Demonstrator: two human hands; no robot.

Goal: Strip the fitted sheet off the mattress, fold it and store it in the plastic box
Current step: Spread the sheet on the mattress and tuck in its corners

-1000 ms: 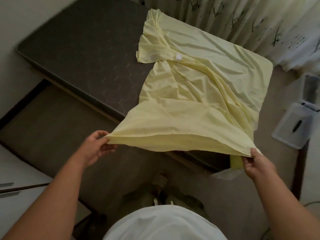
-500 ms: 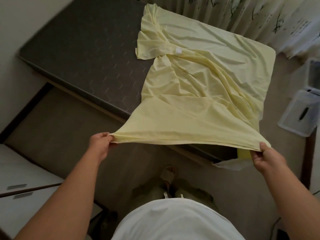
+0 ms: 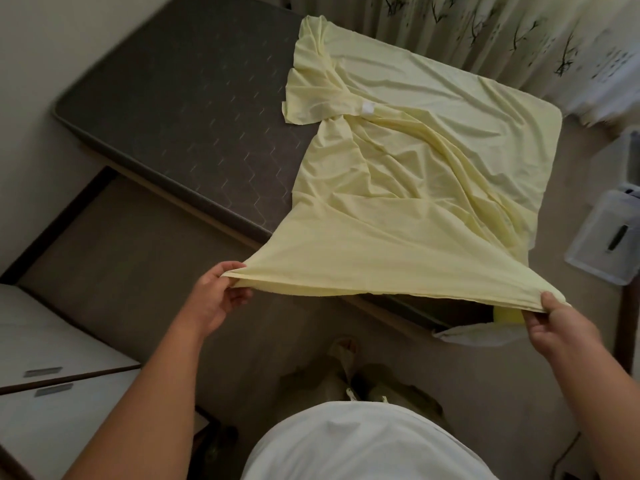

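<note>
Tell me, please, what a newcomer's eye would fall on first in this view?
First the pale yellow fitted sheet, rumpled over the right part of the dark mattress, whose left part lies bare. Its near edge is stretched between the left hand and the right hand. A plastic box sits on the floor at far right.

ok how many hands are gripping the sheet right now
2. The left hand pinches the near-left corner of the sheet; the right hand grips the near-right corner, both held above the floor off the mattress edge.
</note>
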